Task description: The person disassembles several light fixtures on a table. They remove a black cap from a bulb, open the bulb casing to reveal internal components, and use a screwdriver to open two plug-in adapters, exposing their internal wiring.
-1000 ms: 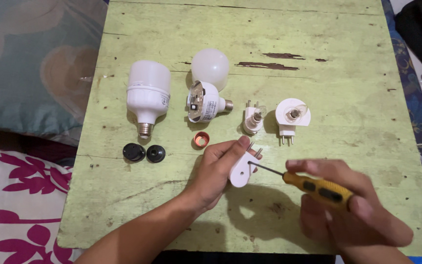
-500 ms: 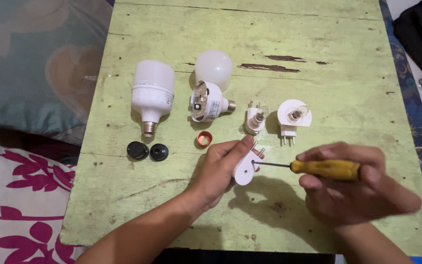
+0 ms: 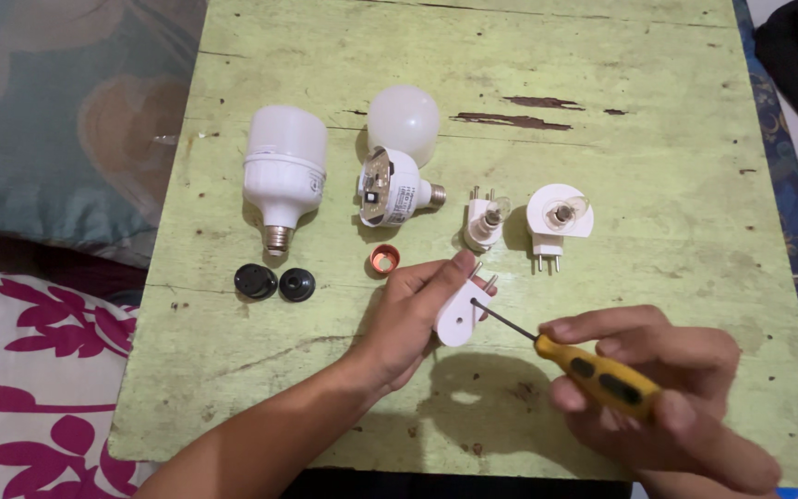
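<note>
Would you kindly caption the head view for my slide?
Left hand holds a white plug while right hand sets a yellow-handled screwdriver to it.

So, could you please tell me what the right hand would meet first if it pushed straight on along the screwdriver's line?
The white plug held by the left hand; the screwdriver tip in the right hand already appears to touch it.

I cannot see the screwdriver (image 3: 570, 359) tip where it meets the white plug body (image 3: 460, 317); the contact is too small to resolve. My left hand (image 3: 408, 319) covers the plug's near side. My right hand (image 3: 667, 397) runs off the bottom edge.
</note>
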